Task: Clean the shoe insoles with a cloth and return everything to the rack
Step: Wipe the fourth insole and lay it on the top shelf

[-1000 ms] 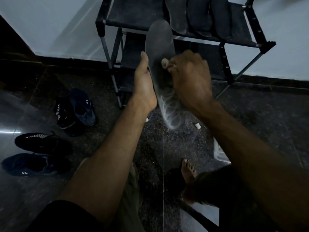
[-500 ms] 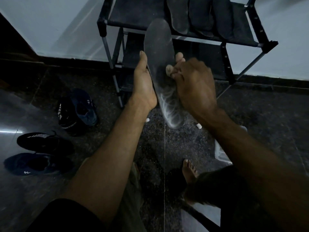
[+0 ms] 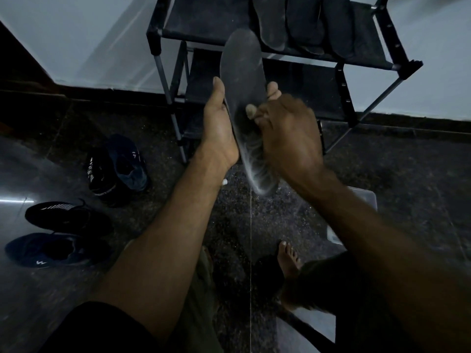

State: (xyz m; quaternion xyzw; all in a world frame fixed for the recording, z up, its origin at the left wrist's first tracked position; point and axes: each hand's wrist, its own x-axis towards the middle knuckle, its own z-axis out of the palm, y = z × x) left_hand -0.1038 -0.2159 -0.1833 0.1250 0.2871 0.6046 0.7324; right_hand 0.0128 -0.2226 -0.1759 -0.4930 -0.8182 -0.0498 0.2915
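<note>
I hold a long grey insole (image 3: 242, 67) upright in front of the rack. My left hand (image 3: 219, 128) grips it at mid-length, thumb along the left edge and fingertips showing past the right edge. My right hand (image 3: 288, 138) is blurred, its fingers curled against the insole's face. It pinches what looks like a small pale wad of cloth (image 3: 251, 110) onto the surface. Pale swirl marks cover the heel end. Three more dark insoles (image 3: 270, 24) lie side by side on the top shelf of the black rack (image 3: 204, 24).
Two pairs of dark shoes stand on the floor to the left: a blue one (image 3: 127, 164) beside a black one (image 3: 99, 174), and further left a black one (image 3: 66, 217) above a blue one (image 3: 51, 250). A clear plastic box (image 3: 367, 200) sits behind my right forearm. My bare foot (image 3: 288, 256) is below.
My right hand has slid a little down the insole toward the heel end. The left hand keeps the insole in the same place.
</note>
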